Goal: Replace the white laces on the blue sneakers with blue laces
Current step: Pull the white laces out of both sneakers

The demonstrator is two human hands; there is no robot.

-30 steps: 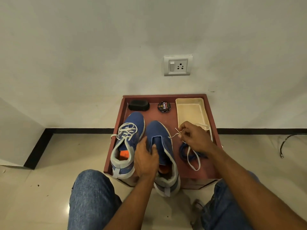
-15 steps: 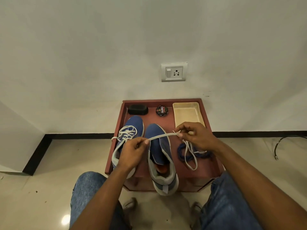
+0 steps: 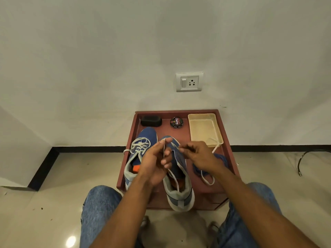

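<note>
We see a low red-brown table [image 3: 225,133] in the middle of the frame, set against a white wall; on it stand two blue sneakers side by side, toes toward the wall. The left sneaker [image 3: 141,149], left of centre, has its white lace threaded through it; the right sneaker [image 3: 177,176], at centre, has bare eyelets and its heel hangs over the table's near edge. Above that shoe the left hand [image 3: 154,165] has its fingers curled around a loose white lace [image 3: 172,176], which runs up past the fingertips and trails down over the shoe's opening; the right hand [image 3: 198,156], just right of centre, pinches the same lace between thumb and fingers, and the two hands are close together. Right of the right hand, a dark blue lace [image 3: 222,159] lies bunched on the table, partly hidden by the wrist; a white loop of lace lies just below it near the table's lower right. Along the table's far edge we find a black brush [image 3: 151,121], a round polish tin [image 3: 176,122] and a cream tray [image 3: 217,130] at the upper right; a wall socket [image 3: 189,82] sits above; blue-jeaned knees fill the bottom of the frame.
</note>
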